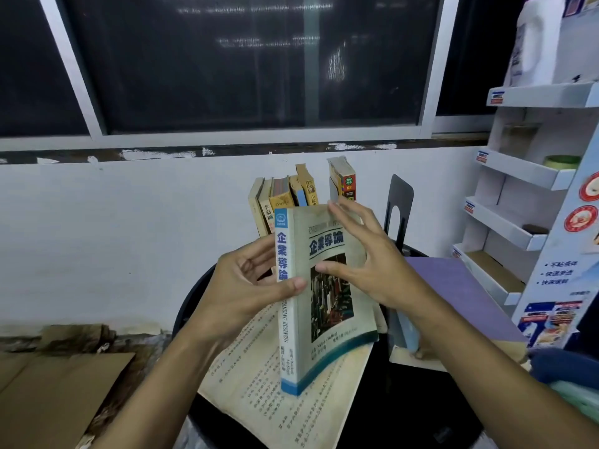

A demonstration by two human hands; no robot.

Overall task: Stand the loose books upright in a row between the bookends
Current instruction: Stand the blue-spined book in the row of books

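My left hand (249, 286) grips a thick pale-green textbook (327, 306) by its spine, thumb on the front edge of the spine, fingers behind. The book stands tilted, its lower corner on an open page spread (259, 384). My right hand (366, 257) lies with straight, spread fingers against the book's front cover. Behind it, several yellowed books (282, 196) stand upright in a row on the round black table (405, 416). A black metal bookend (400, 205) stands to their right, with a gap beside it.
A purple book (453, 296) lies flat on the table's right side. A white cardboard display shelf (531, 196) stands at the right. Brown cardboard sheets (55, 393) lie on the floor at the left. A white wall and dark window are behind.
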